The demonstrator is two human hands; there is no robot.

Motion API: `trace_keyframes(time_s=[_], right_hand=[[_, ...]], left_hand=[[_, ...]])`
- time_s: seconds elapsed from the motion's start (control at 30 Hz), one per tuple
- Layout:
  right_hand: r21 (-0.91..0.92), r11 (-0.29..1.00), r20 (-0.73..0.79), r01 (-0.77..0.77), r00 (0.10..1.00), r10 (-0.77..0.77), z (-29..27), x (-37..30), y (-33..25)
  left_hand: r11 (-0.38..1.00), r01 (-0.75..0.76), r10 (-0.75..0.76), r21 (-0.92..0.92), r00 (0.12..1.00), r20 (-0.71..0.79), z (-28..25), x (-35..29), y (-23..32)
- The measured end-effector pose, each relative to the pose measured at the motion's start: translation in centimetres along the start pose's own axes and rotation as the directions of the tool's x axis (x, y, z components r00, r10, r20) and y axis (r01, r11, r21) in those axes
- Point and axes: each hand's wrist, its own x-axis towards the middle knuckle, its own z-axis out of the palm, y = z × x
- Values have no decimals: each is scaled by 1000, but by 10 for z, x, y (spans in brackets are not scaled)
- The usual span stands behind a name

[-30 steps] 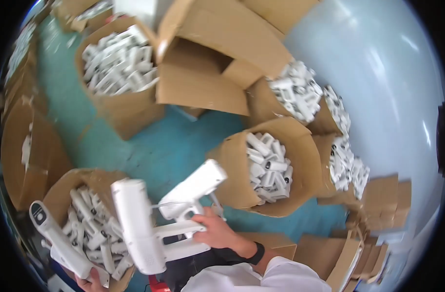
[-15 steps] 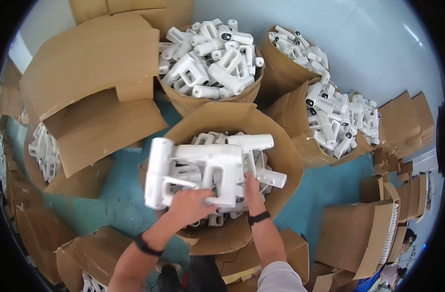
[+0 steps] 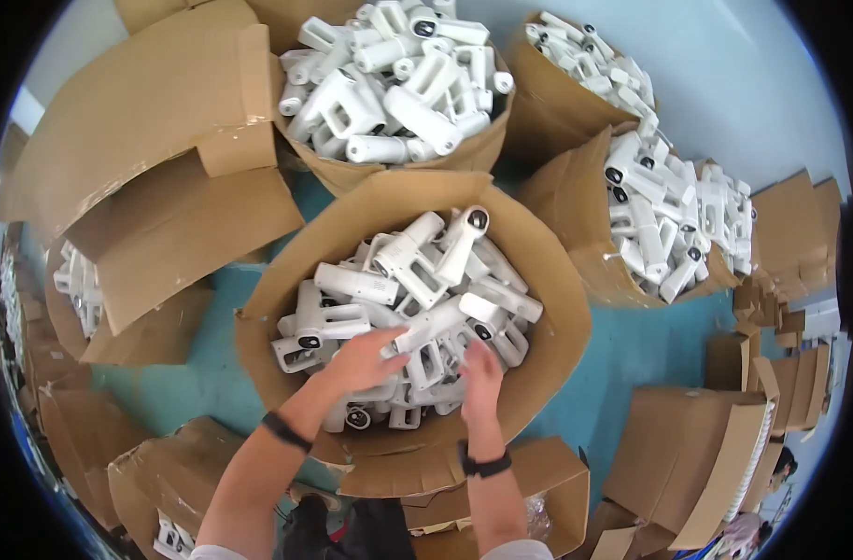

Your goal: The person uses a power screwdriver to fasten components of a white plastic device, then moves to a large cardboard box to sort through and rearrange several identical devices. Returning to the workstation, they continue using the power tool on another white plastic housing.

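Observation:
A round-mouthed cardboard box [image 3: 544, 250] in front of me is heaped with white plastic handle-shaped housings [image 3: 415, 259]. My left hand [image 3: 363, 359] lies on the near side of the heap with fingers spread, touching a long white housing [image 3: 432, 324]. My right hand [image 3: 482, 375] reaches into the pile beside it, fingers extended downward among the parts. Neither hand is closed around a part. Each wrist wears a dark band.
More cardboard boxes of the same white housings stand at the top [image 3: 398, 79], upper right [image 3: 590, 61], right [image 3: 674, 219] and far left [image 3: 76, 280]. A big box with open flaps [image 3: 155, 149] lies upper left. Flattened cartons [image 3: 697, 457] crowd the teal floor [image 3: 632, 350].
I turned from the left box to the middle one. Half a second ago both hands held a bundle of housings above it; now those lie in the pile and my hands rest on them.

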Motion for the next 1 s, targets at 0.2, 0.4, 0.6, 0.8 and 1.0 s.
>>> trace_keyframes(time_s=[0.2,0.4,0.6,0.8,1.0], right_hand=[[-63,998,556,-29,829,59,89,-179,-8],[-254,967,913,-16,327,245,198,-347,41],[-468,860,875,202,-27,483,281,-519,147],[-603,673,640,429,-244,729,337,-698,327],[-633,414,641,654,144,753,417,-771,516]], left_hand=[[984,73,-139,-165,890,-435,-93,-244,-47],[782,171,-622,-599,273,-734,-111,-525,-142],[562,319,-734,-764,-234,-637,-36,-780,-277],[183,75,-783,-980,-591,-192,65,-943,-424],[67,189,-705,-980,-686,-181,106,-1014,-520]])
